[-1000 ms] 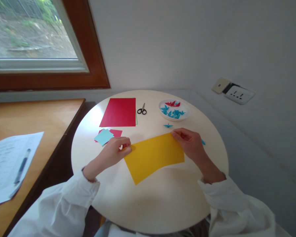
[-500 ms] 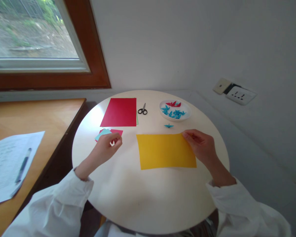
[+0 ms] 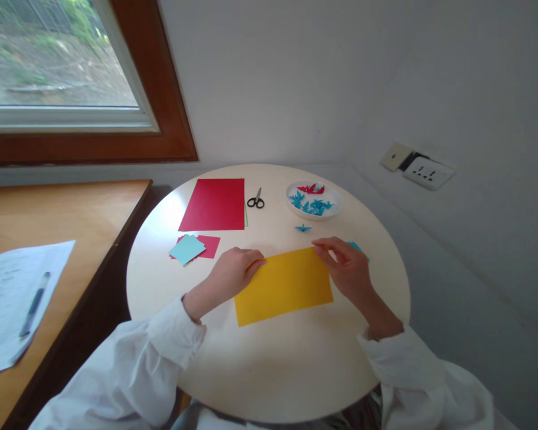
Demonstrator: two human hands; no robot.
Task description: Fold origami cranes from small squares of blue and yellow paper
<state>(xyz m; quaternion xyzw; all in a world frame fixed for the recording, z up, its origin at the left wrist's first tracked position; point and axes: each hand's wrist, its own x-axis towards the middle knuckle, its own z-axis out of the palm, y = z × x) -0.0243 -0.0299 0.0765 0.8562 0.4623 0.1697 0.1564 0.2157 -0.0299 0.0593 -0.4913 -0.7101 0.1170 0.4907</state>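
A yellow sheet of paper (image 3: 284, 283) is held up above the white round table (image 3: 273, 370), its lower left corner tilted down. My left hand (image 3: 233, 272) pinches its top edge near the left corner. At the top right corner my right hand (image 3: 347, 269) grips it between thumb and fingers. Just beyond the sheet sits a small blue paper crane (image 3: 303, 228). Partly hidden behind my right hand lies a blue piece of paper (image 3: 355, 246).
A white dish (image 3: 336, 212) holds several blue and red paper cranes. Scissors (image 3: 256, 199) lie beside a red sheet (image 3: 213, 204). Small light-blue squares (image 3: 187, 249) rest on pink squares (image 3: 210, 246). On a wooden desk (image 3: 107, 203) at left are written papers (image 3: 9, 310) and a pen (image 3: 34, 303).
My left hand has moved right from beside the small squares and taken hold of the yellow sheet. My right hand has shifted slightly left with the sheet, which now tilts.
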